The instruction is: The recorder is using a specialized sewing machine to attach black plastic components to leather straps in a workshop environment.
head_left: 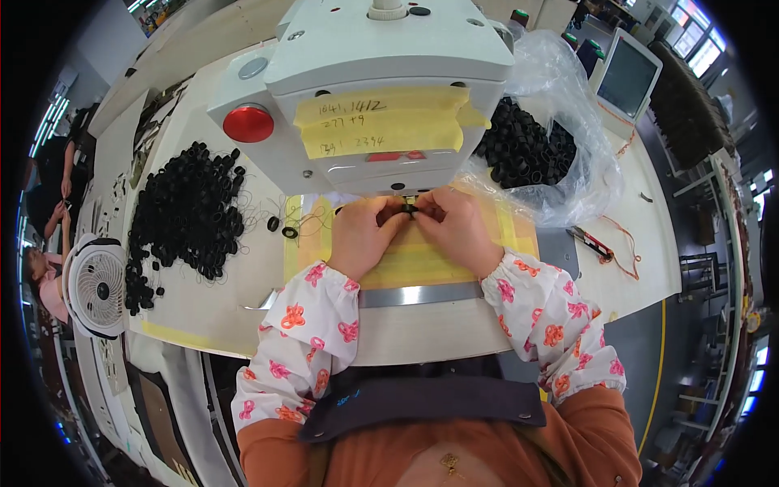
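Note:
My left hand (368,229) and my right hand (448,227) meet under the head of a white sewing machine (388,65), fingers pinched on a small black loop piece (411,209) by the needle area. Both rest over a yellow-taped plate (414,265) with a metal strip along its front. Left of them lies a large pile of black loops (182,211) with loose threads. More black loops (519,142) fill a clear plastic bag (568,195) at the right of the machine. My fingertips partly hide the piece.
A box cutter (591,242) with orange cord lies on the right of the worktable (649,268), near a small screen (629,73). A white fan (94,284) stands at the left edge. Two co-workers (47,178) (47,280) are at the far left. A red button (247,122) is on the machine.

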Tool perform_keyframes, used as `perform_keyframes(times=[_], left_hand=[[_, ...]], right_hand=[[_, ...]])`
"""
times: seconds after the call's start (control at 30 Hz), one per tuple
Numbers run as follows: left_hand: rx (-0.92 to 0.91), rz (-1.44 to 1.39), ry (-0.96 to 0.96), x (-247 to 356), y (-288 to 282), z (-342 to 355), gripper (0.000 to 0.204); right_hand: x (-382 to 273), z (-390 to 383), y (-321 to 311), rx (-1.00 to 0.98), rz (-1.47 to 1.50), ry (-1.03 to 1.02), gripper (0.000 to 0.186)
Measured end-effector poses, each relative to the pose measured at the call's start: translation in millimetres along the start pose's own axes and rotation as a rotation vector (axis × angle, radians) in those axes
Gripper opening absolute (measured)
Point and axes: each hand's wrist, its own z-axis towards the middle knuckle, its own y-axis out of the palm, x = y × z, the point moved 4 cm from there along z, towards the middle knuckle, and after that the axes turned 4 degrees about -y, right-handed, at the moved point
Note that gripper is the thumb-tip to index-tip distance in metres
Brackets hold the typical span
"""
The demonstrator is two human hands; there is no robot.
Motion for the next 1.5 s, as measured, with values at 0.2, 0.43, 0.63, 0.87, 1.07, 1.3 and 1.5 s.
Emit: perform_keyframes(times=[0.2, 0.43, 0.63, 0.87, 1.07, 1.3, 1.5], left_hand=[[-0.020, 0.128, -0.175, -3.8, 4.2, 4.2, 0.022], [0.081, 0.045, -0.118, -9.0, 7.7, 7.3, 0.022], [0.096, -0.040, -0.119, -18.4, 10.1, 8.6, 0.020], [0.050, -0.034, -0.148, -15.6, 7.5, 12.4, 0.018], [0.037, 0.058, -0.099, -14.1, 2.6, 11.2, 0.018], [0.052, 0.018, -0.043, -14.3, 5.8, 12.6, 0.026], [0.049, -0.028, -0.069, -16.8, 6.5, 12.1, 0.028]], right_hand=[[4.2, 3.1, 0.6, 0.062, -0.057, -0.043, 0.011], [4.8, 4.6, -5.3, 0.096, -0.122, -0.074, 0.006], [1.1, 7.9, -6.7, 0.073, -0.112, -0.023, 0.006], [-2.8, 10.8, -9.7, 0.068, -0.154, -0.011, 0.006], [-1.2, 11.6, -5.9, 0.054, -0.128, -0.037, 0.008], [3.8, 15.9, -7.6, 0.012, -0.163, -0.021, 0.012], [4.9, 18.2, -9.1, 0.006, -0.184, -0.041, 0.010]])
